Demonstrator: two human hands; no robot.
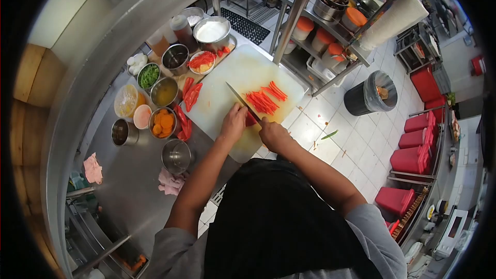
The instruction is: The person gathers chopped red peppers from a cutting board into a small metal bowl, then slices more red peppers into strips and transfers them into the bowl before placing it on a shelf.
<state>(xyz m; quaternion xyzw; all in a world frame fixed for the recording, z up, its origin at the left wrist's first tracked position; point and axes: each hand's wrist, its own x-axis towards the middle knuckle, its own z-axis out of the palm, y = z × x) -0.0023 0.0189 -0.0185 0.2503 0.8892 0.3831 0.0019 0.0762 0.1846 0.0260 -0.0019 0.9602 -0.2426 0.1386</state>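
My right hand point(274, 135) is closed round the handle of a kitchen knife point(242, 99), its blade pointing away from me and to the left over the white cutting board point(209, 93). My left hand point(235, 122) presses its fingers on a piece of red pepper point(250, 119) right beside the blade; most of that piece is hidden by hand and knife. To the right of the blade lie thin red pepper strips point(262, 103) in a loose pile. Larger red pepper pieces point(192, 95) lie along the board's left edge.
Left of the board stand bowls of chopped greens point(149, 75), sliced carrots point(163, 123) and white powder point(212, 30), plus an unfilled-looking metal bowl point(176, 156). A pink cloth point(171, 181) lies near my left arm. On the floor at right is a lined bin point(371, 94).
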